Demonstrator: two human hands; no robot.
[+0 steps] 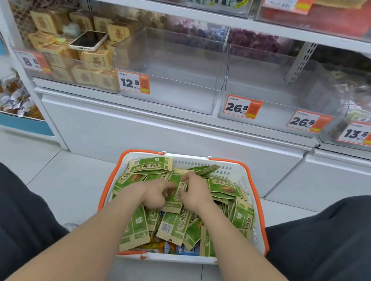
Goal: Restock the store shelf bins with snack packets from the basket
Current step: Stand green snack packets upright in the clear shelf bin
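Head view looks down at a white basket (233,173) with orange handles, sitting on the tiled floor (71,182) in the lower centre of the frame, just in front of the white shelf base (158,135). It is piled with green snack packets (172,226), and a few orange and blue wrappers show beneath them near the bottom edge.

Both hands are in the middle of the pile. The left hand (155,193) has its fingers curled in, and the right hand (194,192) sits just beside it with fingers bent down; between them they pinch one green packet (174,201) that stands roughly on end, the left gripping its left edge and the right its upper right edge. Bare forearms run up from the bottom corners, and dark-clad knees fill the lower left and lower right.

Above, across the centre of the frame, two clear shelf bins hold nothing: the left bin (172,72) carries a 12.8 price tag (133,82), and the right bin (263,86) carries two 26.8 tags (242,108). In the upper left, a bin of tan boxed snacks (93,58) has a phone (88,40) lying face up on top. At the right edge a further bin, marked 13.8 (361,134), holds mixed wrapped goods that are too blurred to identify.
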